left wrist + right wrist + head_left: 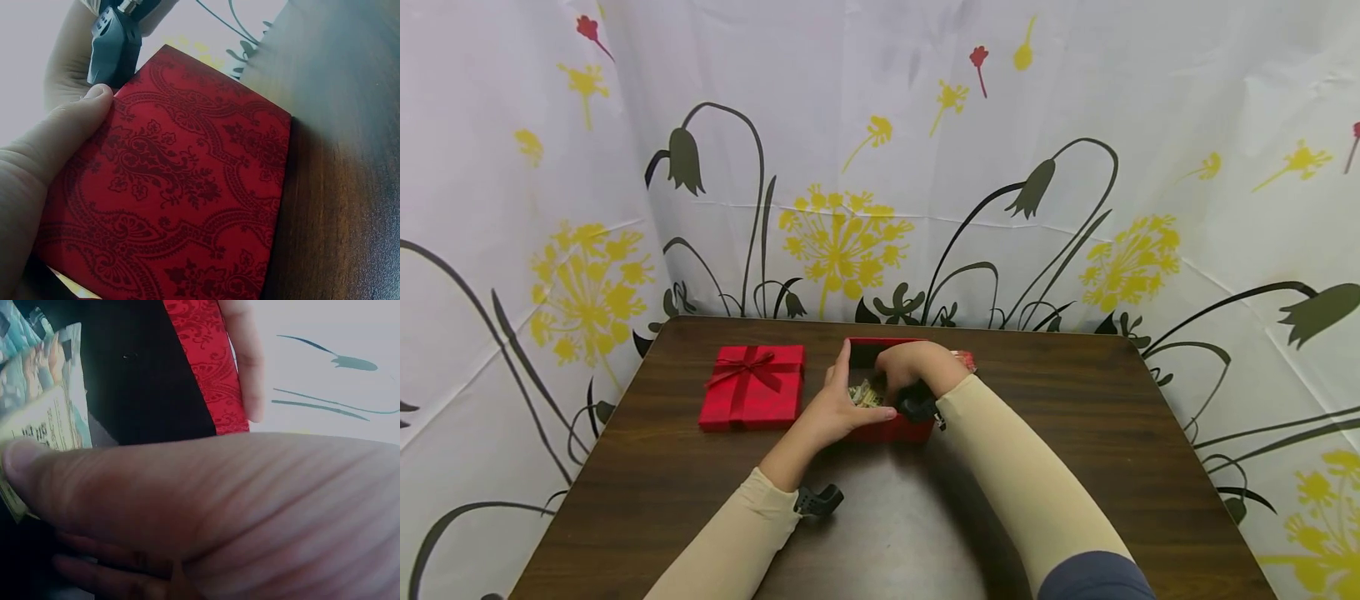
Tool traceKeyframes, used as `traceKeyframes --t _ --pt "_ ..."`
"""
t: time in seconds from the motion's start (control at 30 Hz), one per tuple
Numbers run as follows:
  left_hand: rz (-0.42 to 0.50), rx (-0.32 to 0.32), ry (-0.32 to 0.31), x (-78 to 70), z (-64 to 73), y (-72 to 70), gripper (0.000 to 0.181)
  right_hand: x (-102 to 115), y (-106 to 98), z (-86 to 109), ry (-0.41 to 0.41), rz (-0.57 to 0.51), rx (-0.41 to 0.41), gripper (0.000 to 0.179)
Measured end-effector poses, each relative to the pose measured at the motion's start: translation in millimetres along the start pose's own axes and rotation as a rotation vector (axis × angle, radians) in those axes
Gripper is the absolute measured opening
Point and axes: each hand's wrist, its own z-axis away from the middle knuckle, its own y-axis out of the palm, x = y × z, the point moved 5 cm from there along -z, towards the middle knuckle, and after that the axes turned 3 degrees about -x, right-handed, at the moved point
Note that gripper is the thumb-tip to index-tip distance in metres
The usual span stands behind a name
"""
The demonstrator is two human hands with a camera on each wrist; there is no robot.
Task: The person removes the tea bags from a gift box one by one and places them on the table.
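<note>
You are at a dark wood-grain counter (1075, 400), your two hands at a red box (891, 431) standing straight ahead at twelve o'clock, its top open and its inside lined in black. Take the box as the centre of the clock, twelve o'clock pointing away from you. Your left hand (838, 404) is spread, not curled: its fingers stand along the box's nine o'clock wall and its thumb stretches along the six o'clock wall near the rim. Your right hand (913, 362) reaches down into the box from four o'clock. The right-wrist view shows its thumb on a packet (47, 419) with a yellow label; you cannot tell from these views whether the fingers close on it from beneath. That packet is inside the box, with a bluish packet (19, 331) beside it. At nine o'clock, apart from the box, a red lid (718, 412) lies on the counter, crossed by dark red ribbon and topped with a bow (758, 368). At two o'clock, partly hidden behind your right hand, is a red item (966, 361) too small to make out. Beyond the counter hangs a white cloth (880, 50) printed with yellow, red and grey-green flowers.
</note>
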Motion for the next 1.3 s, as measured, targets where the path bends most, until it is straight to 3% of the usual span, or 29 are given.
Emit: traceKeyframes --t 0.27,0.53,0.83,1.3 --pt "0.009 0.001 -0.008 -1.8 0.5 -0.6 0.144 -4.8 -0.2 -2.8 -0.001 -0.048 -0.014 0.055" --pt "0.007 -0.005 -0.006 -4.4 -0.4 -1.4 0.144 -9.0 -3.1 -2.1 -0.035 -0.104 -0.078 0.032" --pt "0.013 -0.008 -0.004 -4.0 0.9 -0.8 0.145 -10.3 -2.3 -0.2 -0.162 -0.26 -0.077 0.012" --pt "0.005 -0.008 0.006 -4.0 -1.1 1.4 0.145 -14.5 -3.9 4.6 -0.276 -0.447 -0.192 0.008"
